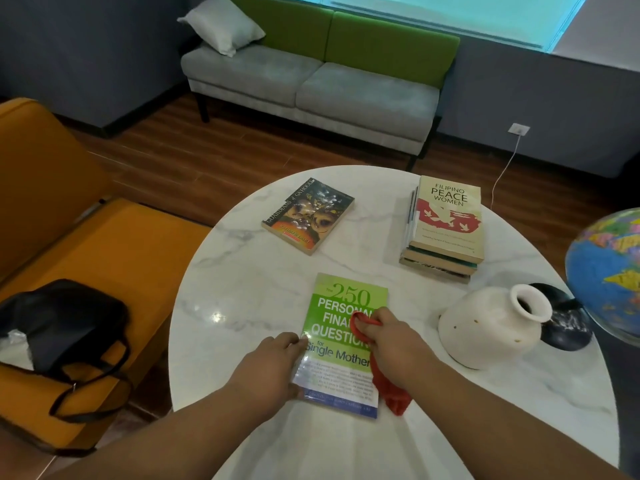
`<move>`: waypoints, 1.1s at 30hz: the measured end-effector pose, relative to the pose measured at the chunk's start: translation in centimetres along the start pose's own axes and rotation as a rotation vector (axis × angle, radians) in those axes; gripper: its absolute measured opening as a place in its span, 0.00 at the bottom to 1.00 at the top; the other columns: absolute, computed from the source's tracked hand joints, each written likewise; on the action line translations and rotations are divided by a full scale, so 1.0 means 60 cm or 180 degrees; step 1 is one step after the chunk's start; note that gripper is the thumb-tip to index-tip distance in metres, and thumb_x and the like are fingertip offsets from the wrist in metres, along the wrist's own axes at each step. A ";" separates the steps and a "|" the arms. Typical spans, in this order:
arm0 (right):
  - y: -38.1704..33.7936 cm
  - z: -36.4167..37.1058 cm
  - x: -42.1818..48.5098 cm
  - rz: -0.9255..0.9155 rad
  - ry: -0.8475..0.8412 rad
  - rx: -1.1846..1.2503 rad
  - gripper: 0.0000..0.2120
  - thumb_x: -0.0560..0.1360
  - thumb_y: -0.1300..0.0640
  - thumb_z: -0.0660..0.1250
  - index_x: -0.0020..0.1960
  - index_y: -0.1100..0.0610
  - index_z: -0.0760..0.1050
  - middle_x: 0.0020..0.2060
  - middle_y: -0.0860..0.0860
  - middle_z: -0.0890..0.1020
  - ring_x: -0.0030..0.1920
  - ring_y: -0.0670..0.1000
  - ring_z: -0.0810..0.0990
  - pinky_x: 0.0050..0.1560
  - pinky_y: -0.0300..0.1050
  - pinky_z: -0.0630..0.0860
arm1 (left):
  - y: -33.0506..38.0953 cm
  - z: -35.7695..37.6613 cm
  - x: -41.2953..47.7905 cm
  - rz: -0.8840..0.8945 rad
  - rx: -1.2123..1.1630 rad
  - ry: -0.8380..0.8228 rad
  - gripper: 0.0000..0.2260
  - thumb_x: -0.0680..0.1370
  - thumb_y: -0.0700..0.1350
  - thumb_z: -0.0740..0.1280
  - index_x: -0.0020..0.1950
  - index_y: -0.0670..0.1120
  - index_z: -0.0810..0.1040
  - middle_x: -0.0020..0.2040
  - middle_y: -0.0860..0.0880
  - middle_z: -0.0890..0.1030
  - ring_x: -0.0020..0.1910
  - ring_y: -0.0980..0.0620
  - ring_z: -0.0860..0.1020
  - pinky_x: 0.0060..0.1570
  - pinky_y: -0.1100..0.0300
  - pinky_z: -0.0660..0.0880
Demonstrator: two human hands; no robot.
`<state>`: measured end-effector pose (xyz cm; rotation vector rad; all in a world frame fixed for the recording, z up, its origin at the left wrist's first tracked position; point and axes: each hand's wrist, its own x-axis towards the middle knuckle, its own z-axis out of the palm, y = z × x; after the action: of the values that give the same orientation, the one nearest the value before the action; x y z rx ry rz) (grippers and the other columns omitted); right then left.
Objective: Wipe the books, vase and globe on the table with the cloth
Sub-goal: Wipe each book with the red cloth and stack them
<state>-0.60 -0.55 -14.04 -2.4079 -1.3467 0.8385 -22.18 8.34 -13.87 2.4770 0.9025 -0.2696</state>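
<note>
A: Hands, first entry?
B: Left hand [273, 362], fingers laid out fairly straight, resting on the left edge of the green paperback [332, 362]. Right hand [391, 344], fingers curled round a red cloth [393, 394], bunched against the right side of the cover; the loose end trails past the book's lower right corner onto the worktop [242, 306].
A: The paperback's place?
B: Flat, cover up, at the near middle of the round white marble worktop.
A: Other books?
B: One dark paperback [308, 216], "Guardians of Ga'Hoole", flat at the far left, alone. One stack of books [446, 230] at the far right, "Filipino Peace Women" on top.
A: Vase, globe?
B: White ceramic vase [485, 330], just right of the green paperback, mouth tipped up and rightward. Globe [609, 271] at the right edge, partly out of view, its black base [568, 330] behind the vase.
A: Off the worktop?
B: Orange armchair [69, 220] at left carrying a black bag [69, 320]; grey-and-green sofa [311, 84] with a pale pillow [221, 24] beyond.
</note>
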 end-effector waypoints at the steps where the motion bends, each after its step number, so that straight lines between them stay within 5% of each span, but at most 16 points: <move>1: -0.005 0.003 -0.001 -0.0032 0.0122 -0.0130 0.14 0.78 0.36 0.55 0.49 0.46 0.69 0.43 0.46 0.79 0.40 0.46 0.79 0.40 0.45 0.75 | 0.000 0.000 0.000 -0.0006 0.0004 -0.0005 0.36 0.74 0.53 0.70 0.78 0.52 0.56 0.74 0.55 0.61 0.69 0.53 0.65 0.65 0.58 0.68; 6: -0.004 0.024 -0.047 -0.0400 -0.0346 -0.0438 0.24 0.72 0.27 0.51 0.53 0.44 0.70 0.45 0.45 0.78 0.41 0.43 0.77 0.41 0.41 0.73 | -0.001 0.001 0.000 0.0019 -0.0010 -0.0003 0.36 0.74 0.53 0.70 0.78 0.52 0.56 0.74 0.55 0.61 0.69 0.53 0.65 0.65 0.58 0.67; 8: 0.012 0.010 -0.039 -0.0343 -0.0310 -0.0427 0.19 0.76 0.33 0.54 0.56 0.43 0.71 0.48 0.43 0.78 0.44 0.43 0.78 0.45 0.40 0.75 | -0.002 0.002 0.000 0.0029 -0.0019 0.0000 0.36 0.74 0.53 0.70 0.77 0.52 0.56 0.74 0.55 0.61 0.69 0.53 0.65 0.66 0.57 0.67; 12: -0.007 0.004 -0.030 -0.0031 0.0169 -0.0186 0.13 0.77 0.36 0.56 0.48 0.45 0.67 0.43 0.48 0.79 0.40 0.48 0.79 0.36 0.42 0.72 | -0.004 0.005 0.001 0.0018 -0.0046 0.0011 0.37 0.73 0.53 0.71 0.77 0.52 0.57 0.74 0.55 0.61 0.68 0.52 0.65 0.66 0.57 0.67; 16: -0.021 0.031 -0.082 -0.0079 -0.0428 0.0066 0.15 0.74 0.34 0.57 0.49 0.44 0.70 0.42 0.48 0.78 0.38 0.48 0.79 0.37 0.44 0.73 | -0.007 0.008 0.000 0.0001 -0.0139 0.0061 0.36 0.72 0.53 0.71 0.77 0.52 0.58 0.73 0.56 0.62 0.67 0.53 0.66 0.65 0.57 0.68; 19: -0.010 0.020 -0.070 -0.0121 -0.0440 -0.0127 0.25 0.68 0.29 0.49 0.55 0.41 0.72 0.46 0.45 0.77 0.42 0.47 0.79 0.42 0.44 0.77 | -0.008 0.008 0.000 0.0008 -0.0175 0.0102 0.36 0.72 0.53 0.72 0.77 0.53 0.59 0.73 0.57 0.63 0.66 0.53 0.67 0.64 0.57 0.68; 23: -0.029 0.029 -0.067 -0.0113 -0.0227 -0.0227 0.10 0.78 0.43 0.59 0.56 0.45 0.71 0.51 0.51 0.76 0.49 0.55 0.78 0.43 0.46 0.71 | -0.008 0.010 -0.002 0.0003 -0.0163 0.0105 0.36 0.72 0.53 0.71 0.77 0.52 0.59 0.72 0.56 0.63 0.66 0.53 0.67 0.64 0.57 0.68; 27: -0.016 0.037 -0.094 -0.0698 -0.0632 -0.0632 0.14 0.77 0.38 0.57 0.58 0.43 0.69 0.51 0.45 0.75 0.50 0.50 0.78 0.47 0.43 0.73 | -0.009 0.010 -0.002 0.0001 -0.0181 0.0112 0.36 0.72 0.54 0.71 0.76 0.52 0.59 0.72 0.56 0.64 0.65 0.52 0.67 0.64 0.56 0.69; 29: -0.004 0.030 -0.072 -0.0857 -0.0368 -0.0844 0.19 0.73 0.32 0.56 0.55 0.44 0.70 0.49 0.46 0.77 0.48 0.49 0.79 0.46 0.43 0.74 | -0.009 0.010 -0.001 0.0001 -0.0184 0.0124 0.36 0.72 0.54 0.71 0.77 0.52 0.59 0.72 0.56 0.64 0.66 0.52 0.67 0.64 0.56 0.69; 33: -0.020 0.021 -0.054 -0.0722 0.0112 -0.0965 0.14 0.76 0.36 0.59 0.49 0.46 0.69 0.44 0.51 0.77 0.44 0.51 0.78 0.42 0.45 0.72 | -0.010 0.013 -0.001 -0.0026 -0.0188 0.0127 0.36 0.72 0.54 0.71 0.76 0.52 0.59 0.72 0.56 0.64 0.66 0.52 0.67 0.64 0.56 0.69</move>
<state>-3.49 -2.70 -13.35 -2.4033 -1.8035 0.5642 -22.62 8.29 -14.73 2.4328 0.9236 -0.1940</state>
